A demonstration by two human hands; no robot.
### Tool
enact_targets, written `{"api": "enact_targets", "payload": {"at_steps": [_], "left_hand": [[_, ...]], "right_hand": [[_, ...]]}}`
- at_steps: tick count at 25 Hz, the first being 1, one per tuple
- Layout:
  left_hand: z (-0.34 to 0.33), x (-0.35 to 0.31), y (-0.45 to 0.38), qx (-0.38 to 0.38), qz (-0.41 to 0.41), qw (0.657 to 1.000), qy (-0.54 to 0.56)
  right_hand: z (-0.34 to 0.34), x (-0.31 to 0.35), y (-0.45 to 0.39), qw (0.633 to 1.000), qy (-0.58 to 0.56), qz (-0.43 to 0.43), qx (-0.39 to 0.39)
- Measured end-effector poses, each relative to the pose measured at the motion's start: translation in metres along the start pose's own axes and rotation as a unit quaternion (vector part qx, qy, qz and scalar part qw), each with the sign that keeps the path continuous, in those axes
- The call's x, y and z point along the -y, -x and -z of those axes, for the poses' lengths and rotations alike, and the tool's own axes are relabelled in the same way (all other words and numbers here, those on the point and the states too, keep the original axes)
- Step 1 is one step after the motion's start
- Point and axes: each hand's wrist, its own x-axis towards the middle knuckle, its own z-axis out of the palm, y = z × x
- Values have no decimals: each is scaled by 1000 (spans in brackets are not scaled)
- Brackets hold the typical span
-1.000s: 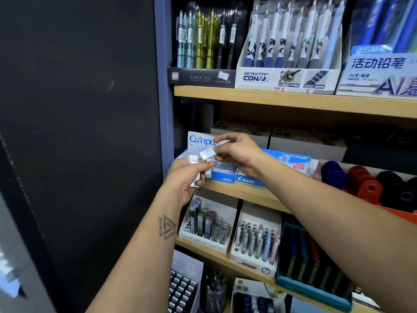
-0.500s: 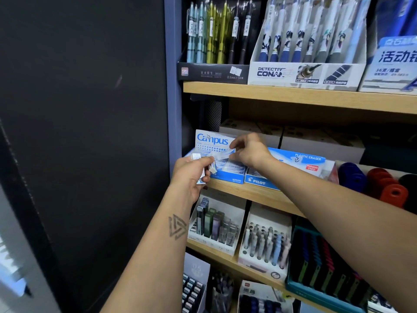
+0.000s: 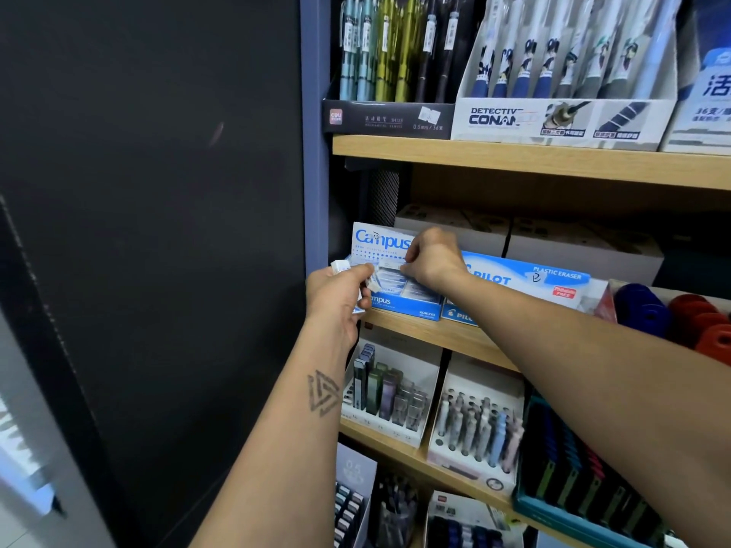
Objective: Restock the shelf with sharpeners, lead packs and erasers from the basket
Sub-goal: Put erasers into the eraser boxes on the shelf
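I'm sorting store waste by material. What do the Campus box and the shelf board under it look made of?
Campus box: printed cardboard, slightly glossy, with folded edges and an upright back flap. Shelf board: light wood or wood-look laminate; grain lines show, but which it is stays unclear.

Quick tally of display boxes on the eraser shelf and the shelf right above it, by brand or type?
Campus eraser box: 1
Pilot eraser box: 1
Black pencil box: 1
Detective Conan pencil box: 1
Blue-lettered pencil box, cut off at the frame edge: 1
Total: 5
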Motion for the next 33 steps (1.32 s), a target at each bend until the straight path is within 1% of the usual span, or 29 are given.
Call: {"api": "enact_targets", "payload": {"at_steps": [3,5,6,7,8,9,10,11,12,14,16,17,21,24,25,26,27,28,29,31,33], "left_hand": [[-2,-1,2,26,1,1000,-15],[-3,-2,3,52,5,999,1],[-3,-1,3,60,6,998,7],[-4,0,3,65,6,998,11],[-4,1,4,66,4,998,17],[-5,1,6,65,5,998,26],[-5,1,7,63,8,997,35],[-6,2,7,63,11,997,40],[-6,2,8,64,10,997,35],[-9,2,10,71,3,997,11],[-15,1,12,76,-9,997,4],[-19,2,14,74,-13,997,9],[-46,8,22,72,-16,997,-8],[-67,17,30,84,-3,996,-24],[-74,19,33,94,-1,995,-33],[-79,22,36,106,2,993,-45],[-84,24,39,116,3,992,-58],[-87,25,42,124,1,990,-73],[-89,26,44,130,-4,987,-90],[-91,28,47,141,-18,980,-137],[-91,32,47,149,-24,971,-183]], "right_hand": [[-9,0,-2,997,64,26,15],[-7,1,3,998,56,23,35],[-3,2,6,999,23,16,41],[4,3,11,998,-37,9,47],[11,4,17,990,-126,2,63],[20,4,25,968,-229,-7,99],[29,5,35,937,-317,-12,149],[35,5,42,912,-364,0,191],[40,3,46,900,-378,25,214],[51,0,51,892,-379,69,237],[63,-4,52,885,-386,69,250],[70,-7,54,890,-375,70,248],[93,-21,60,945,-240,124,186],[109,-33,59,972,-139,129,140],[117,-39,56,981,-82,124,122],[126,-46,53,987,-1,121,106],[136,-53,51,984,90,112,103],[144,-59,49,974,169,97,120],[150,-64,48,957,235,78,151],[151,-70,50,911,350,50,213],[142,-75,53,872,421,40,246]]}}
